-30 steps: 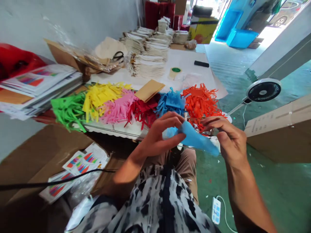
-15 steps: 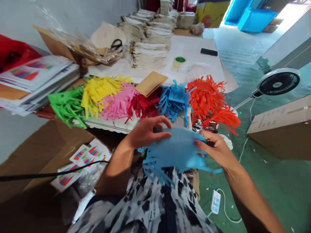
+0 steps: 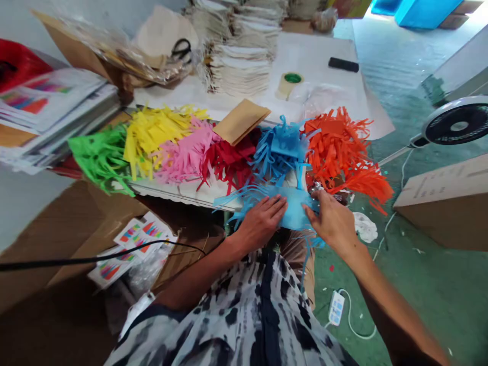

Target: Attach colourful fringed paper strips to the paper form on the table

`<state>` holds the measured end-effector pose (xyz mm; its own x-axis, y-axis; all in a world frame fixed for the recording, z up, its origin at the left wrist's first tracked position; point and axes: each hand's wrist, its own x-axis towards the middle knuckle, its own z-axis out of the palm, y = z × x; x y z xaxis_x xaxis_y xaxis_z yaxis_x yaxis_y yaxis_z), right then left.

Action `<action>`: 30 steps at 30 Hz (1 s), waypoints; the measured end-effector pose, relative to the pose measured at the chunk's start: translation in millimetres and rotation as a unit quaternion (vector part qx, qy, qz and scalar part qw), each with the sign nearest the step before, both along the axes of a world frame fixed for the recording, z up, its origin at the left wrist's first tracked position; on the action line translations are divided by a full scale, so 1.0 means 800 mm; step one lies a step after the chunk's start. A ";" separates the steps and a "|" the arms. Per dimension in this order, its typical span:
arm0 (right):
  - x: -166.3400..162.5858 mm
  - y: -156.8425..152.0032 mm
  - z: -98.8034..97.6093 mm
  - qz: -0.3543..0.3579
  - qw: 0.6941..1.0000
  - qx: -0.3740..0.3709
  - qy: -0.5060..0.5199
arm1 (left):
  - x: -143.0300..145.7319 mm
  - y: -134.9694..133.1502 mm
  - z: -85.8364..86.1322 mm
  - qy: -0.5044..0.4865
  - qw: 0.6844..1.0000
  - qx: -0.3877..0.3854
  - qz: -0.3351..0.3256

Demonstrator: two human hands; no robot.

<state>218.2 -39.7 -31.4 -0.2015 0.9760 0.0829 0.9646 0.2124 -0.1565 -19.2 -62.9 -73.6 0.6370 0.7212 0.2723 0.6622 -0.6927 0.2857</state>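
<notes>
A light blue fringed sheet [image 3: 296, 206] lies at the table's front edge, its cut strips fanning out to the left and some dangling below. My left hand [image 3: 263, 218] rests flat on it, fingers stretched out. At the sheet's right end, my right hand [image 3: 333, 218] pinches it between thumb and fingers. Just beyond are fringed bundles in a row: green [image 3: 101, 157], yellow [image 3: 160, 134], pink [image 3: 188, 155], dark red [image 3: 232, 165], blue [image 3: 281, 150] and orange [image 3: 333, 145]. A folded brown paper piece [image 3: 242, 122] sits across the dark red one.
Behind are stacked off-white bundles [image 3: 242, 68], a tape roll [image 3: 290, 85], a black bar-shaped object [image 3: 343, 64] and scissors [image 3: 181, 49]. Printed sheets [image 3: 57, 109] are piled left. A fan [image 3: 457, 124], carton [image 3: 442, 198] and power strip [image 3: 336, 308] stand right. Below left, a cable [image 3: 145, 247] crosses a cardboard box [image 3: 49, 229].
The blue sheet has gone from being held up between both hands to lying at the table edge. My left hand has flattened onto it; the right still grips its end. The view has shifted slightly.
</notes>
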 end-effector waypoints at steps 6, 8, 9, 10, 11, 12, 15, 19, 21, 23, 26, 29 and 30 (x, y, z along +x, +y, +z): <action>-0.007 -0.057 -0.005 0.241 0.968 0.067 0.006 | -0.003 -0.013 -0.005 -0.014 0.997 0.063 0.030; -0.005 -0.065 -0.017 0.238 0.970 0.053 0.023 | -0.008 -0.015 0.004 -0.020 0.998 0.053 0.033; -0.003 -0.065 -0.021 0.228 0.972 0.043 0.041 | -0.012 -0.015 0.009 -0.026 0.998 0.041 0.029; 0.000 -0.063 -0.024 0.217 0.973 0.031 0.066 | -0.017 -0.014 0.014 -0.035 0.999 0.023 0.023; 0.003 -0.060 -0.025 0.209 0.973 0.017 0.092 | -0.022 -0.012 0.018 -0.047 0.999 0.001 0.017; 0.006 -0.056 -0.024 0.201 0.972 0.001 0.120 | -0.028 -0.009 0.022 -0.063 0.998 -0.022 0.014; 0.009 -0.040 -0.020 0.145 0.970 -0.033 0.195 | -0.037 0.002 0.029 -0.111 0.990 -0.074 0.041; 0.002 -0.025 -0.022 -0.007 0.980 -0.038 0.198 | -0.029 0.017 0.025 -0.106 0.983 -0.077 0.131; -0.004 -0.021 -0.024 -0.057 0.986 -0.043 0.150 | -0.020 0.024 0.023 -0.069 0.979 -0.063 0.181; -0.011 -0.020 -0.023 -0.081 0.990 -0.048 0.101 | -0.012 0.029 0.022 -0.027 0.975 -0.053 0.214; -0.019 -0.018 -0.019 -0.099 0.992 -0.057 0.045 | -0.005 0.034 0.026 0.026 0.971 -0.052 0.232; -0.025 -0.016 -0.016 -0.111 0.991 -0.069 0.013 | -0.003 0.038 0.029 0.058 0.970 -0.048 0.232; -0.026 -0.015 -0.016 -0.112 0.991 -0.071 0.009 | -0.004 0.039 0.030 0.063 0.970 -0.045 0.231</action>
